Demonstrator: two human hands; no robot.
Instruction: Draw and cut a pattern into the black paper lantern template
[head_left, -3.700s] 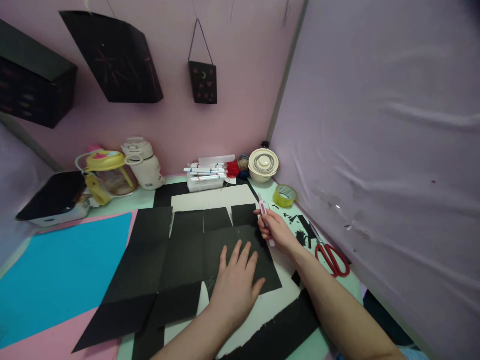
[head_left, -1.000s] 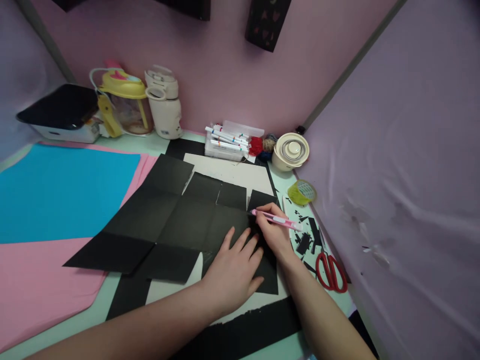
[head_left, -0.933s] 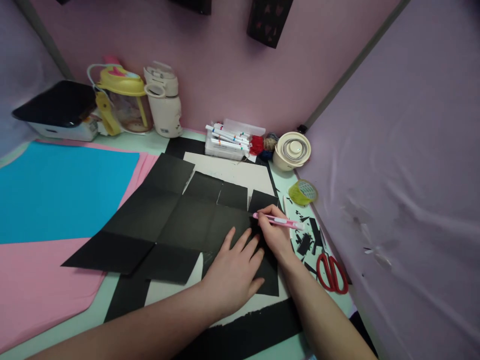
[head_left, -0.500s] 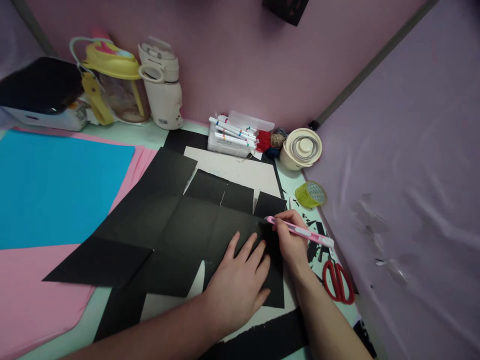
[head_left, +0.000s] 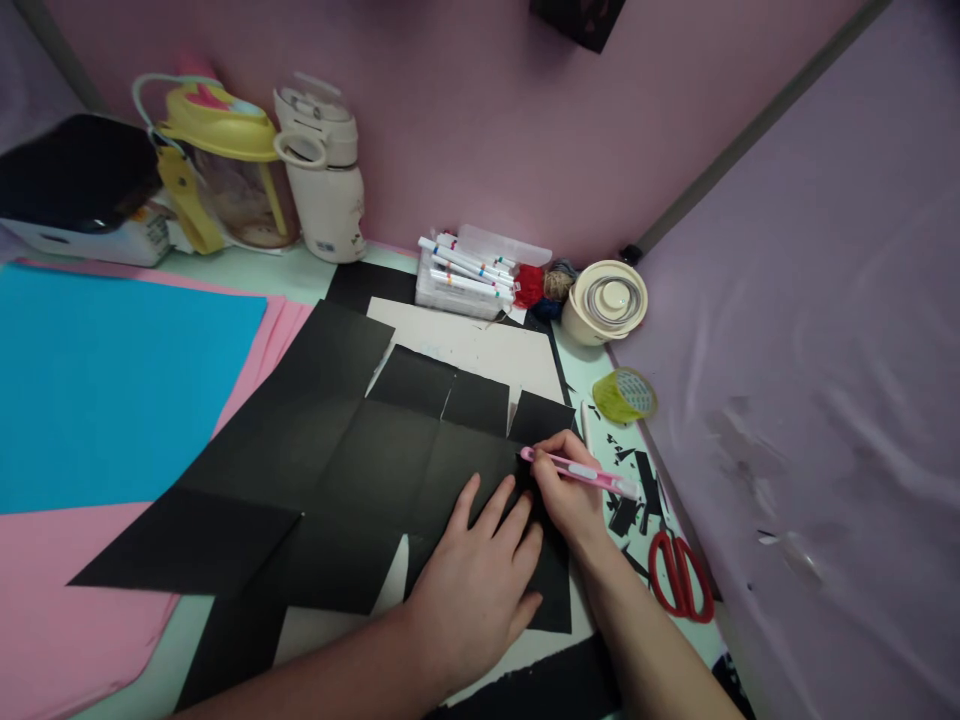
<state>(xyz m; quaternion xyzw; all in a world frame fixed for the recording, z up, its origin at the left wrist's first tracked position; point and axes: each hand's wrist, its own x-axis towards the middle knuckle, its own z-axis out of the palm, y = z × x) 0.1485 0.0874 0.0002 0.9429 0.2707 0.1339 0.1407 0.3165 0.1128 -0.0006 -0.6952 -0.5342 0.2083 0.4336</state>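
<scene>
Far to the left of both hands, a black-lidded box (head_left: 82, 185) stands at the back of the pale green surface (head_left: 285, 284). Nearer, also left of the hands, a blue sheet (head_left: 112, 390) lies over pink fabric (head_left: 71, 620). Beyond it stand a yellow-lidded jug (head_left: 232, 175) and, just beside that, a white bottle (head_left: 328, 205) with a ring handle

Next comes the creased black sheet (head_left: 262, 420), which spreads from the left of the hands to beneath them; slits divide its far edge into flaps. It lies over a white board (head_left: 480, 345), part of which shows beyond the hands. Past that board, an open clear case (head_left: 457, 296) holds white markers (head_left: 469, 266), with red yarn (head_left: 529, 286) just to its right

The left hand (head_left: 476, 590) is open, palm down on the black sheet with its fingers spread. Just beyond and to its right, the right hand (head_left: 574, 490) grips a slim pink cutter (head_left: 581, 472) like a pen, tip at the sheet, near the flaps

Beyond the right hand and to its right are a cream lidded bowl (head_left: 607, 302) and a yellow-green tape roll (head_left: 624, 396). Black scraps (head_left: 622, 516) are scattered right of that hand, and red-handled scissors (head_left: 681, 578) lie beside its forearm
</scene>
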